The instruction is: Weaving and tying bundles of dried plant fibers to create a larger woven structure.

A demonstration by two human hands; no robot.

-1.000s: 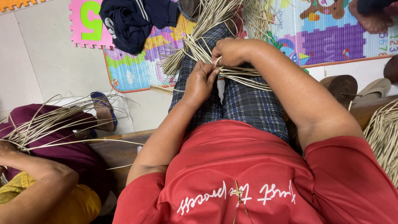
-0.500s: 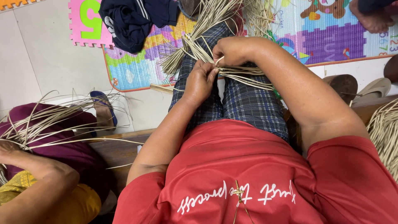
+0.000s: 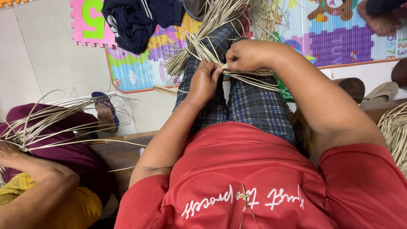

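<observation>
Pale dried reed strips (image 3: 220, 40), fanned bundle, lie on lap over blue plaid trousers (image 3: 254, 106). Left hand (image 3: 204, 81) w/ fingers closed, pinching strips at the crossing; right hand (image 3: 248, 55) closed on same strips, just beside left, touching. Red shirt (image 3: 254, 182) below. Floor: foam play mat (image 3: 335, 38), multicolour squares (pink number tile (image 3: 90, 23) at upper left); dark garment (image 3: 140, 19) on mat. Co-worker at left: hand (image 3: 8, 150) in a second reed bundle (image 3: 55, 116).
</observation>
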